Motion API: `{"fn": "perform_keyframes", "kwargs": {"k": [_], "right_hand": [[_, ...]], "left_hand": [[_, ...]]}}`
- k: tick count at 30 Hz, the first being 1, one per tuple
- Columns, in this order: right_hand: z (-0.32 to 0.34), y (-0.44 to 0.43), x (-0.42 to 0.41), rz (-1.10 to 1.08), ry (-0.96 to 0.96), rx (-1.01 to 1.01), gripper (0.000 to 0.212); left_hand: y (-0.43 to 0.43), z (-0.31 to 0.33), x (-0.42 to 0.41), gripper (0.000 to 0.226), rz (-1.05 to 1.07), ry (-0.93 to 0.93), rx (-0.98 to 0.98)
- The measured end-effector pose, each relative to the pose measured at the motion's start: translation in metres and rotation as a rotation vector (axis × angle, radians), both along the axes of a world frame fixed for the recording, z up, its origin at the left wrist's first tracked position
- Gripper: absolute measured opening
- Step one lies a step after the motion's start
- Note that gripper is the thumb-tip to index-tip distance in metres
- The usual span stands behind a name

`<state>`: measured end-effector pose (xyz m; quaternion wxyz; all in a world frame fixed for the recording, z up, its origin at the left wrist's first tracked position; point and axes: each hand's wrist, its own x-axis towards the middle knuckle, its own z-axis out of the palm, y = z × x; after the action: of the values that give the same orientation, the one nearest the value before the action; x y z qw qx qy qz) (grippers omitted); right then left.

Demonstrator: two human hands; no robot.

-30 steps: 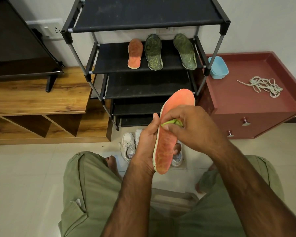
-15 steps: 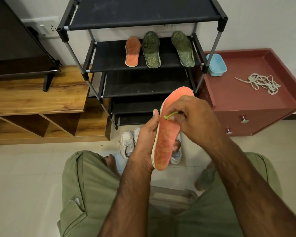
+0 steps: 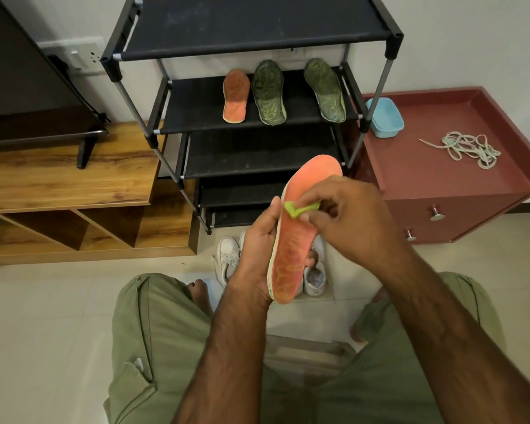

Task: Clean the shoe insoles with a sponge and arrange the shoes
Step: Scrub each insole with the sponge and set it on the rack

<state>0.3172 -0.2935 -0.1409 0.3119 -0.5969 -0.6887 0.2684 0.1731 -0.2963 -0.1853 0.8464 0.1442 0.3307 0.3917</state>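
Two hands share one orange insole (image 3: 291, 255): the left hand (image 3: 257, 255) grips its edge, the right hand (image 3: 349, 221) pinches a green sponge (image 3: 297, 209); so thin a grip may let it slip.

The shoe rack (image 3: 257, 26) has matt black cloth shelves on grey metal tubes. Left of it the wooden unit (image 3: 74, 175) shows smooth grain; right of it the maroon cabinet (image 3: 441, 185) looks satin (knobs (image 3: 436, 213) of shiny metal). In front of it the orange insole (image 3: 291, 258) and the green sponge (image 3: 300, 208) on it both look matt.
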Motion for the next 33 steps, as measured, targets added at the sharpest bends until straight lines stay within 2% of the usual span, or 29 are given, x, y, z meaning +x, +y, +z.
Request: {"fn": "perform_keyframes", "kwargs": {"k": [3, 6, 10, 15, 20, 23, 28, 33], "right_hand": [[0.005, 0.005, 0.01, -0.204, -0.03, 0.21, 0.017], [0.005, 0.005, 0.01, -0.161, -0.213, 0.293, 0.015], [-0.009, 0.004, 0.01, -0.046, -0.256, 0.21, 0.024], [-0.014, 0.002, 0.009, 0.067, -0.255, 0.145, 0.034], [-0.01, 0.006, 0.015, 0.051, -0.284, 0.101, 0.03], [-0.008, 0.01, 0.02, -0.042, -0.319, 0.097, 0.031], [-0.007, -0.002, 0.011, 0.118, -0.237, 0.014, 0.028], [-0.013, 0.005, 0.016, -0.138, -0.191, 0.087, 0.023]], "left_hand": [[0.003, 0.004, -0.003, 0.059, 0.004, -0.004, 0.002], [0.002, 0.006, -0.005, 0.071, -0.013, -0.11, 0.014], [-0.002, 0.0, -0.006, 0.074, -0.046, -0.298, 0.051], [-0.003, -0.004, -0.006, 0.045, 0.013, -0.272, 0.04], [0.0, -0.007, -0.005, 0.067, 0.03, -0.257, 0.063], [0.002, -0.005, -0.003, 0.068, 0.051, -0.229, 0.077], [0.001, -0.005, -0.004, 0.066, 0.082, -0.265, 0.067], [0.002, -0.004, -0.003, 0.062, 0.067, -0.2, 0.068]]}}
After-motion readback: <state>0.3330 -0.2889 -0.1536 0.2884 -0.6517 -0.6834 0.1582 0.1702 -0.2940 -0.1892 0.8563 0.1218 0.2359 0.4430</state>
